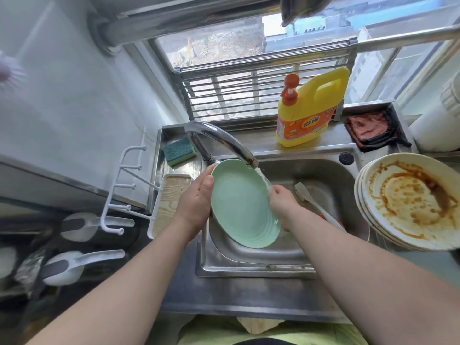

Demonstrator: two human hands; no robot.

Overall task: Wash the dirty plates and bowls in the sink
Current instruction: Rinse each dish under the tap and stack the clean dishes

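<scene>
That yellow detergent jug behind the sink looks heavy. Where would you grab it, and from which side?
Grip the yellow detergent jug by the handle loop moulded into its upper right shoulder, coming from the right. The orange pump stands at the upper left, so that side offers no firm hold. The jug stands upright on the ledge behind the sink, so fingers could probably slip straight through the opening.

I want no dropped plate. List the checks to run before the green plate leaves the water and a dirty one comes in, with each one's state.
1. Green plate held on both sides by left hand and right hand: ok.
2. Water from faucet reaches the plate's rim: ok.
3. Plate face free of residue: ok as far as visible; back cannot tell.
4. Stack of stained plates within reach beside the sink: ok.
5. Sponge and detergent bottle at hand: ok.
6. Drying spot free: cannot tell.
</scene>
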